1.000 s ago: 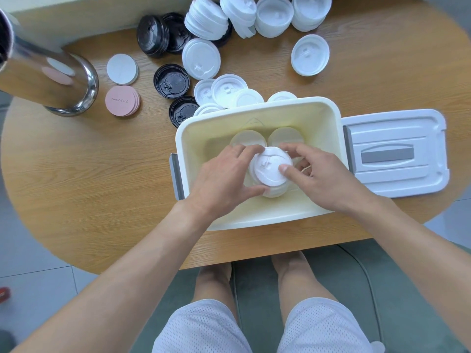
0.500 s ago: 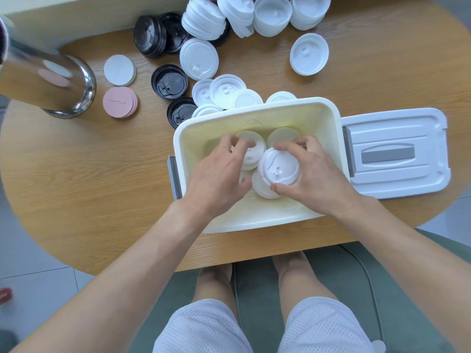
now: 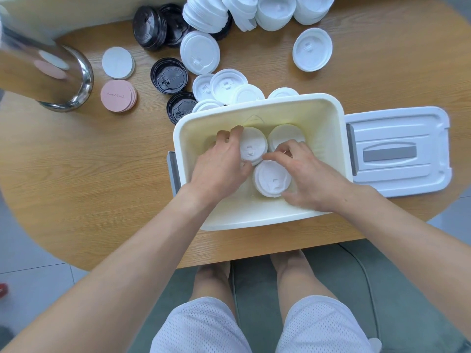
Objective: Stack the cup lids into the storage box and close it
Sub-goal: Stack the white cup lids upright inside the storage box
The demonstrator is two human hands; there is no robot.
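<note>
Three white lid stacks sit inside the storage box (image 3: pixel 257 220) at frame centre, and both hands work among them. Left of centre, the left hand (image 3: pixel 219 164) curls its fingers around the back-left lid stack (image 3: pixel 252 147); the right hand (image 3: pixel 308 177) pinches fingers at that stack's edge while its palm crowds the near stack (image 3: pixel 272 179). A careless nudge from either wrist could topple these loose columns, I judge, since they stand touching with little room between them. The box's left wall is close to the left knuckles. Many loose lids (image 3: pixel 200 54) wait in the upper frame on the counter (image 3: pixel 102 174). At right, the box cover (image 3: pixel 397 151) lies flat beside the box, unobstructed.
</note>
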